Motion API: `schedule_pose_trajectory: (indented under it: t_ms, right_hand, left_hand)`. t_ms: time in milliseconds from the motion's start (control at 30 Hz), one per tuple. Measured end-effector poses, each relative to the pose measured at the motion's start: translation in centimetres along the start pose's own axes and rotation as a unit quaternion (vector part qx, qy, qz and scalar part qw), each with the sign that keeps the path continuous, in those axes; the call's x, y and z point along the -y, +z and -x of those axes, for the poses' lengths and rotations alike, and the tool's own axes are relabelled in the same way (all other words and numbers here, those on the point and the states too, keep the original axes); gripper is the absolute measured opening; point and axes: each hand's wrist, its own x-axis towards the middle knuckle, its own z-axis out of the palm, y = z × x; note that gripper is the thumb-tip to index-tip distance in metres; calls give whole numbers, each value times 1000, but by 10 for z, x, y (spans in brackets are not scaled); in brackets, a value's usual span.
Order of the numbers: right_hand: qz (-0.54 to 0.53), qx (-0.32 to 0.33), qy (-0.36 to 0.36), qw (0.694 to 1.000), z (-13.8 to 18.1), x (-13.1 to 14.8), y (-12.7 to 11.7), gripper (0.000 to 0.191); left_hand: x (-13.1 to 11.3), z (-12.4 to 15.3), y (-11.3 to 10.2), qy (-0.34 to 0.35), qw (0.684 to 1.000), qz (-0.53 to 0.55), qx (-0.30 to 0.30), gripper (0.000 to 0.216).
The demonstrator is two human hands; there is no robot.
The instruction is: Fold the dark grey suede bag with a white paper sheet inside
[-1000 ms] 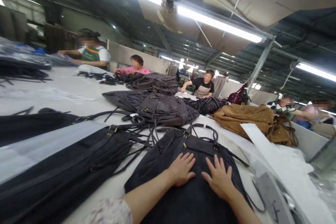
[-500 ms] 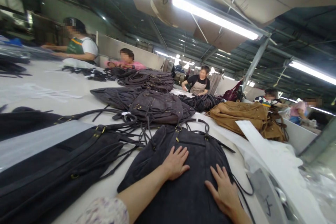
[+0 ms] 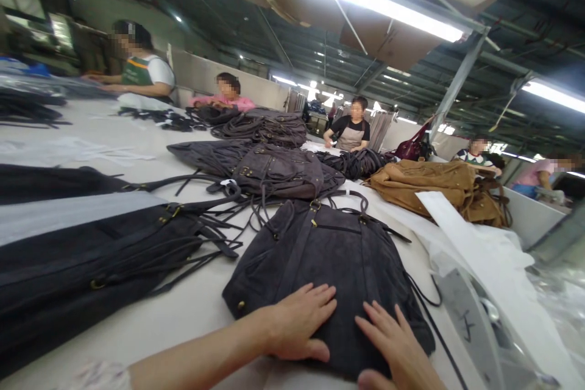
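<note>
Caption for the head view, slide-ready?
Both hands, left hand and right hand, flat on a dark grey suede handbag.

Bag factory floor, long worktable (image 3: pixel 150 134), stacked suede bags (image 3: pixel 278 170), seated workers (image 3: pixel 350 131)

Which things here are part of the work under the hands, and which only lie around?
In hand: left hand and right hand, both flat on the dark suede bag.

Lying about: black bags, grey bag pile, tan bag, white paper.

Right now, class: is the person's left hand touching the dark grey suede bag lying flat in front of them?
Touching. The head view shows the left hand lying palm-down on the dark grey suede bag, fingers spread flat across its near end.
</note>
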Motion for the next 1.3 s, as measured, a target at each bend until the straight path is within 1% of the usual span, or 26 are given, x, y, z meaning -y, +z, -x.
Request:
schedule_pose_trajectory:
  t_ms: [67, 133, 200, 267, 333, 433, 500, 567, 633, 733, 800, 867, 967, 1033, 1100, 1133, 1200, 1300]
  right_hand:
    - [35, -19, -36, 999, -6, 8, 2, 79]
    - [47, -45, -36, 997, -14, 11, 6, 86]
    - [36, -55, -31, 997, -21, 11, 8, 93]
    - [22, -44, -31, 998, -27, 8, 8, 100]
    - [9, -22, -33, 999, -33, 7, 5, 100]
    - [-14, 20, -26, 999, -40, 10, -1, 93]
    - [-36, 45, -14, 998, -42, 13, -6, 87]
    - [-68, 70, 12, 995, -43, 17, -9, 83]
    - [-113, 79, 37, 990, -45, 19, -10, 77]
    - [-170, 92, 41, 980, -50, 17, -8, 69]
    - [-171, 125, 46, 976, -57, 13, -10, 64]
    - [-161, 142, 58, 975, -66, 8, -19, 57]
    - [-178, 102, 62, 977, -80, 4, -45, 48]
    - [-189, 72, 79, 976, -86, 4, -63, 41]
    - [-178, 40, 109, 977, -86, 8, -74, 38]
    - [-164, 18, 125, 978, -84, 10, -74, 38]
    - [-135, -31, 149, 979, -74, 16, -65, 37]
    - [-103, -92, 171, 976, -57, 22, -39, 33]
  left_hand:
    - [-5, 12, 1, -35, 999, -9, -9, 86]
    - [-9, 20, 2, -64, 997, -18, -27, 87]
    - [-12, 24, 4, -100, 993, -27, -56, 82]
    - [-13, 27, 10, -127, 989, -36, -73, 72]
    - [-11, 28, 17, -133, 988, -42, -71, 70]
    - [-6, 27, 24, -128, 989, -44, -57, 84]
    - [-4, 25, 23, -124, 990, -46, -47, 88]
    - [-4, 21, 17, -111, 992, -52, -37, 82]
    - [-6, 16, 9, -96, 993, -62, -24, 72]
    - [-10, 8, -5, -88, 994, -68, 12, 63]
    - [-12, 2, -17, -93, 992, -73, 40, 60]
    - [-13, -4, -33, -103, 990, -75, 61, 57]
    - [-13, -12, -65, -102, 990, -74, 59, 53]
    - [-13, -16, -84, -91, 991, -89, 36, 52]
    - [-14, -16, -95, -88, 989, -119, 12, 51]
    - [-16, -16, -97, -92, 987, -134, 0, 52]
    - [-21, -13, -92, -109, 981, -158, -28, 52]
    - [-30, -8, -76, -143, 972, -173, -74, 46]
